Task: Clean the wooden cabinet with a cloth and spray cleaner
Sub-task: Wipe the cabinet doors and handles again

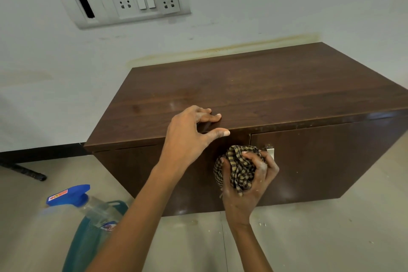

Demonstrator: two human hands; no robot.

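Along wall (265,6), cabinet (254,86) lies lengthwise; right hand (250,192) holds cloth (239,171).

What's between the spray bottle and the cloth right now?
In the head view, the left forearm crosses between the spray bottle on the floor and the cloth gripped by the right hand; the left hand rests on the cabinet top edge.

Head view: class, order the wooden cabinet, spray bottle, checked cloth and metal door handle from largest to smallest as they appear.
1. wooden cabinet
2. spray bottle, nearer the camera and partly hidden, so unsure
3. checked cloth, bunched
4. metal door handle
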